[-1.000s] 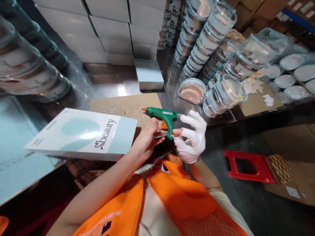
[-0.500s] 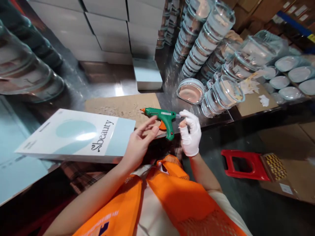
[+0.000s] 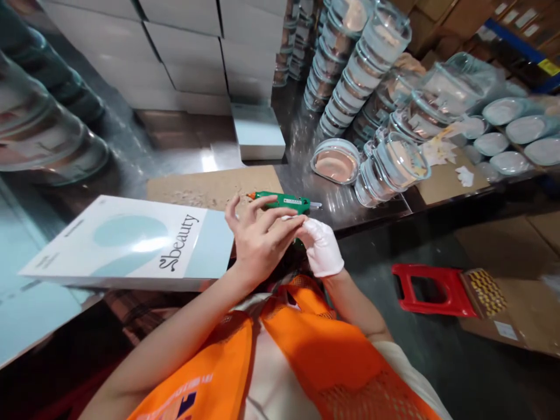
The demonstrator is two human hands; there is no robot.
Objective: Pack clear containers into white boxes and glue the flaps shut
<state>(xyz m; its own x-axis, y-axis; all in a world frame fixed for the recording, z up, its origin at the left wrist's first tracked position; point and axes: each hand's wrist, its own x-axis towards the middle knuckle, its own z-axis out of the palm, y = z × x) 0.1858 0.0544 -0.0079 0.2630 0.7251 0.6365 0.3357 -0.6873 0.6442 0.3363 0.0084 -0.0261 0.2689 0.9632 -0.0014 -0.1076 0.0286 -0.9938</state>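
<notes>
My bare left hand point(image 3: 261, 242) is over the front edge of the bench, its outer fingers spread and its index fingertip against the fingertips of my right hand point(image 3: 322, 249). The right hand wears a white glove, its fingers drawn together and pointing left. Whatever is pinched where the fingertips meet is hidden or too small to make out. Just behind both hands lies a green glue gun point(image 3: 284, 201) with an orange nozzle pointing left and a clear glue stick at its rear. My hands cover its handle. A white and light blue "beauty" box point(image 3: 144, 236) lies left of my left hand.
Under the nozzle is a cardboard sheet point(image 3: 205, 185) with glue scraps. White boxes point(image 3: 184, 58) are stacked behind, one small box point(image 3: 258, 131) in front. Stacked clear containers point(image 3: 365, 70) and a single container point(image 3: 336, 162) stand right. A red stool point(image 3: 437, 290) is on the floor.
My left hand has moved right and my gloved right hand left, so their fingertips now meet in front of the glue gun. The gun has stayed in place.
</notes>
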